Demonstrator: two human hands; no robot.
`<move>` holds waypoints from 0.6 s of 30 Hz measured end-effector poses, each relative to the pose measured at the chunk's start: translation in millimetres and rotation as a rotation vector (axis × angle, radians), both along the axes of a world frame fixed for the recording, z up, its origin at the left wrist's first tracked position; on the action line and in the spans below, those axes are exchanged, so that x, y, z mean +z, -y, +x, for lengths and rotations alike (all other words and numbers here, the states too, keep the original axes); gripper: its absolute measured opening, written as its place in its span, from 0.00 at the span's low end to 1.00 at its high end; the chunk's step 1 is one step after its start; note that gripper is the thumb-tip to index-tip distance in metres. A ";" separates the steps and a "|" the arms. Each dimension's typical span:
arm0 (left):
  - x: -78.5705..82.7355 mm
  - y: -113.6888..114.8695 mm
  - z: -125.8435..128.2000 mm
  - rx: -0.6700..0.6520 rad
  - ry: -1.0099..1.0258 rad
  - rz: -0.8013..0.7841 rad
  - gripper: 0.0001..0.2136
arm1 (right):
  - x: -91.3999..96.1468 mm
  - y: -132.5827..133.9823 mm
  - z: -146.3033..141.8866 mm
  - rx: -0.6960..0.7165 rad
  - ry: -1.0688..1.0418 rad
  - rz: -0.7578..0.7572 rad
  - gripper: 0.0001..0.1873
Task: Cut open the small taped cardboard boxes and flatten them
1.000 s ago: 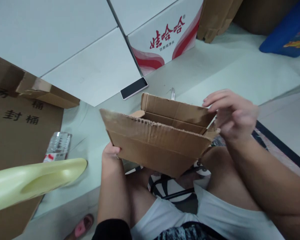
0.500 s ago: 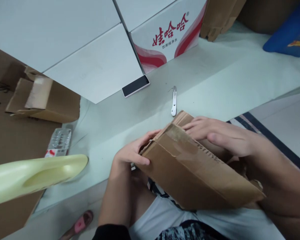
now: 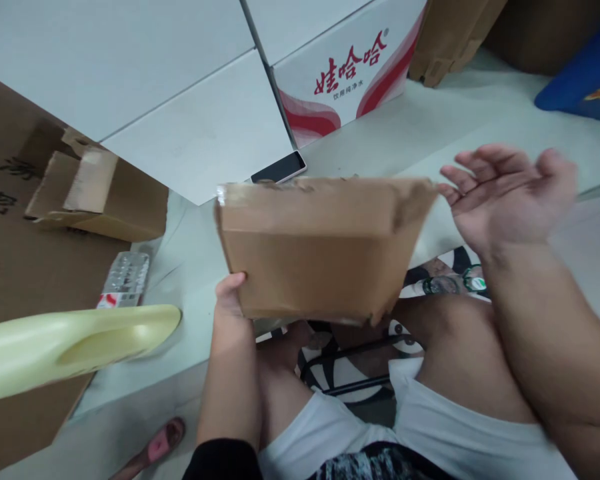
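Observation:
A brown cardboard box (image 3: 315,260), flattened-looking and worn at its edges, is held up above my lap. My left hand (image 3: 230,293) grips its lower left side, thumb on the near face and the other fingers hidden behind. Off the box's right end, my right hand (image 3: 513,190) is raised with the palm turned up and the fingers apart, holding nothing. The box's far side cannot be seen. Just beyond its top edge a phone (image 3: 280,168) lies on the pale green surface, partly covered by the box.
White cabinet fronts (image 3: 205,127) and a white carton with red lettering (image 3: 347,83) stand behind. To the left are an open small cardboard box (image 3: 125,200), a clear plastic bottle (image 3: 125,277) and a pale yellow curved object (image 3: 80,347). A blue container (image 3: 580,87) is at far right.
The cardboard box has turned and risen, its broad face now toward me. My right hand has let go and moved up and right. The box now hides the utility knife.

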State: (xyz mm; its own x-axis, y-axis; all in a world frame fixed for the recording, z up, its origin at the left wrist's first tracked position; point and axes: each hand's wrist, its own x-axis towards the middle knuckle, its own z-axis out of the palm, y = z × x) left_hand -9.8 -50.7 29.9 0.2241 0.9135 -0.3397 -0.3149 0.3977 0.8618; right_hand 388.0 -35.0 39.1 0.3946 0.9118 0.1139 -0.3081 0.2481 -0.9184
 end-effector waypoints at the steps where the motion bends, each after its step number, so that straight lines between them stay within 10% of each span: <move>1: -0.8 -3.3 0.3 0.123 -0.001 0.039 0.26 | -6.5 -3.5 -2.2 0.008 -0.026 -0.066 0.20; 6: -4.4 -23.1 10.3 0.435 -0.019 0.188 0.24 | -33.5 -11.4 -32.9 0.231 0.153 -0.330 0.25; 9: -6.0 -24.7 11.6 0.405 0.040 0.182 0.23 | -33.0 -10.3 -39.1 0.283 0.168 -0.330 0.29; 15: -0.8 -17.7 12.4 0.256 0.113 -0.016 0.19 | -12.1 14.9 -14.9 0.838 -0.007 -0.490 0.25; 18: 2.9 -23.1 18.1 0.218 0.158 -0.126 0.15 | -4.7 26.4 -12.3 0.804 -0.001 -0.541 0.21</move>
State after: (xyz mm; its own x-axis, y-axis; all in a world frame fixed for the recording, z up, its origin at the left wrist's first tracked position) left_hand 8.3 -27.7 32.8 0.0861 0.8986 -0.4303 -0.5307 0.4069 0.7435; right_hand 375.7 -61.3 34.4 -0.3696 0.8383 -0.4008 -0.2021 -0.4935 -0.8459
